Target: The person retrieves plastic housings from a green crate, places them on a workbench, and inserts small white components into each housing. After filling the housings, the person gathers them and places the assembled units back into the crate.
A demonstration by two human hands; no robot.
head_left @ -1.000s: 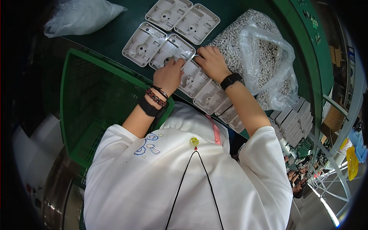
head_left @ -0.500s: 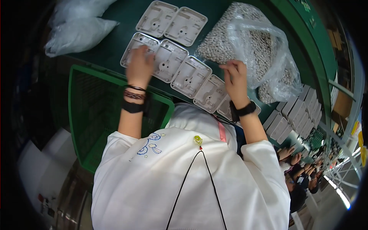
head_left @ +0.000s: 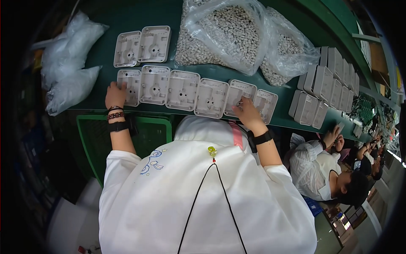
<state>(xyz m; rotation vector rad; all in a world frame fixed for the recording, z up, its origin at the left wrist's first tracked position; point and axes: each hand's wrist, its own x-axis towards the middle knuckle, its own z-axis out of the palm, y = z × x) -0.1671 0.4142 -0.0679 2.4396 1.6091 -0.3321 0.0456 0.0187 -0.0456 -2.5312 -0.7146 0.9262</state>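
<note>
A front row of several shallow grey plastic housings (head_left: 182, 90) lies along the near table edge, open sides up. Beside the leftmost housing (head_left: 133, 88) is my left hand (head_left: 115, 96), its fingers apart and touching the left rim. My right hand (head_left: 249, 114) reaches over a housing toward the right end (head_left: 242, 91). Its fingertips are pinched together just inside that tray-like part; whatever they hold is too small or hidden to make out. The rightmost housing (head_left: 267, 103) sits partly behind this hand. Two more housings (head_left: 154, 43) stand side by side farther back.
Clear plastic bags full of small pale pieces (head_left: 230, 36) lie at the back. Stacked grey housings (head_left: 323, 82) stand at right, crumpled clear bags (head_left: 72, 89) at left. A green crate (head_left: 91, 139) is below the table edge. A co-worker (head_left: 325, 165) sits at right.
The view has turned and shifted. My left hand has moved from over the leftmost housing to its left rim. My right hand has come from beside the bag of pieces to a front-row housing.
</note>
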